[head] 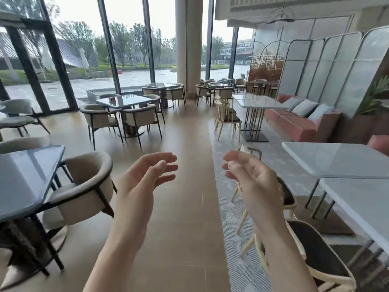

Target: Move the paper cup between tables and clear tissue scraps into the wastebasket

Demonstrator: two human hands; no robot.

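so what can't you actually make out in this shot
- Paper cup and wastebasket: neither shows anywhere in the head view.
- White scrap above the right hand: small and blurred, perhaps tissue; the fingers hide any grip.
- Small item on the far glass table: too small to name.
- Near blue table: cut off by the left edge.
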